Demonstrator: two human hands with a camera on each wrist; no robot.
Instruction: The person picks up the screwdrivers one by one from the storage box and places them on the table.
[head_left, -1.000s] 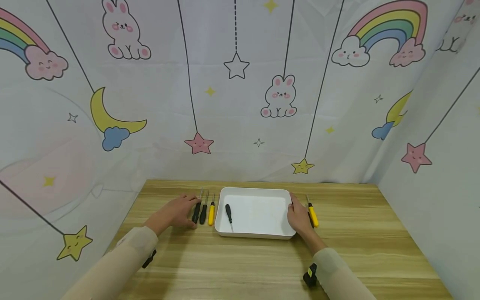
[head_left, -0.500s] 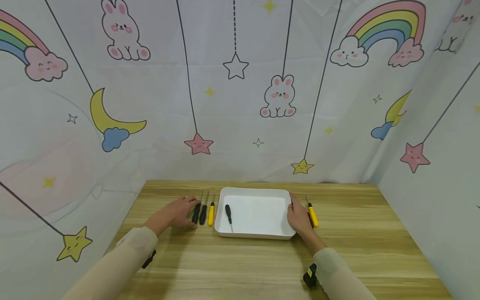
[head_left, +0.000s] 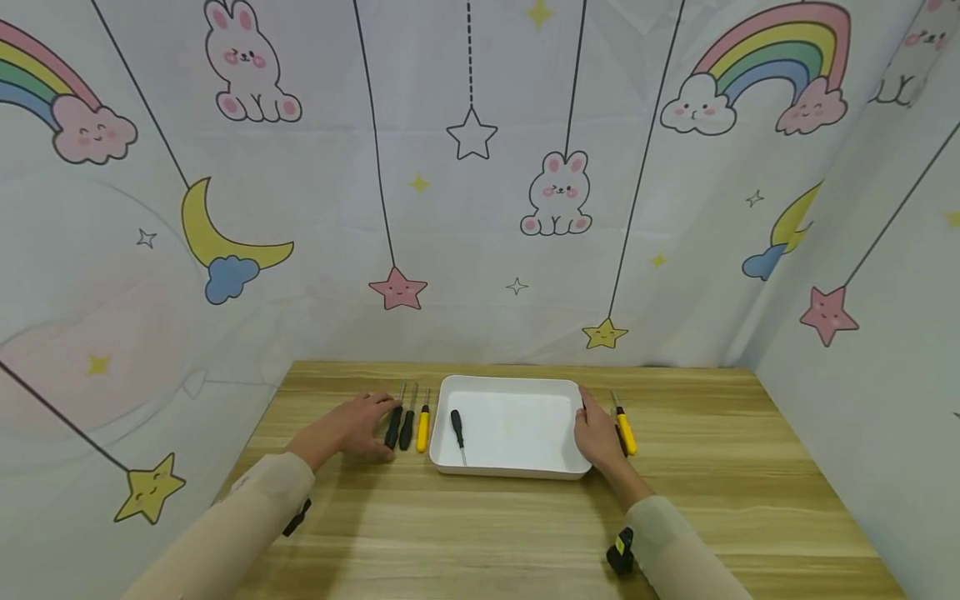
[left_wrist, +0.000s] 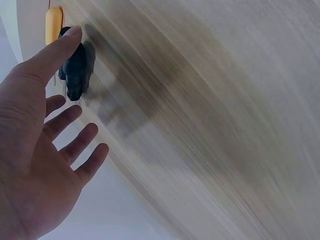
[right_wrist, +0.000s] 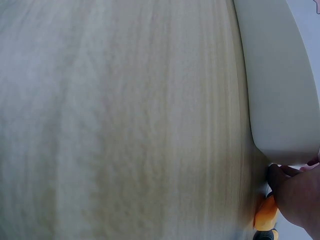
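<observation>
My left hand (head_left: 352,423) is over the leftmost black-handled screwdriver (head_left: 393,427), thumb at its handle. In the left wrist view the fingers are loosely spread, and the thumb overlaps a black handle (left_wrist: 75,75) without closing on it. To its right lie another black-handled screwdriver (head_left: 407,427) and a yellow-handled one (head_left: 423,428). A white tray (head_left: 510,470) sits in the middle, with a small black-handled screwdriver (head_left: 457,427) inside near its left wall. My right hand (head_left: 598,433) grips the tray's right side; its fingers are partly hidden in the right wrist view.
Just right of the right hand lie a yellow-and-black screwdriver (head_left: 626,429) and a dark handle (head_left: 622,442), partly covered by the hand. Everything rests on a wood-grain table (head_left: 465,533). A printed white curtain (head_left: 480,217) hangs along the table's back edge.
</observation>
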